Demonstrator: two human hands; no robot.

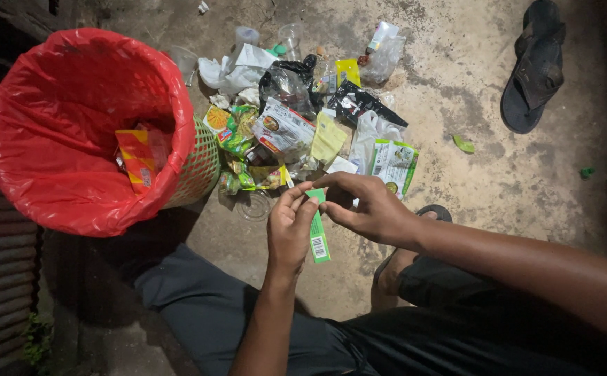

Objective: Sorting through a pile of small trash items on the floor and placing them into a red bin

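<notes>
Both hands pinch a green wrapper — bin rim left, litter ahead.

A thin green wrapper is held up in the air between two hands. It is long and flat, with a white patch of black lines near its bottom end. It stands almost straight up, its top pointing to 12 o'clock. Fingers pinch the top end, and the bottom end hangs free.
</notes>
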